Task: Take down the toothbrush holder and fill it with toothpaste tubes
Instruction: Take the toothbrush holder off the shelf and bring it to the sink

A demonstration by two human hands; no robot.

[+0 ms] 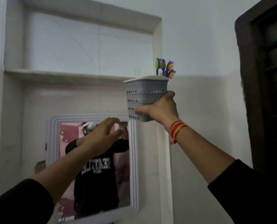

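A grey plastic toothbrush holder [144, 92] with rows of small holes is held up against the white wall, at the right end of a recessed shelf. Purple and green toothbrushes [165, 67] stick out of its top. My right hand [158, 109] grips the holder's lower part from the right and below; orange threads circle that wrist. My left hand [100, 136] is raised in front of the mirror, lower left of the holder, fingers spread and holding nothing. No toothpaste tubes are in view.
A white-framed mirror [133, 159] hangs on the wall below the holder and reflects a person in a black shirt. Above it runs a recessed wall niche with a shelf ledge [62, 75]. A dark wooden door frame [250, 94] stands at the right.
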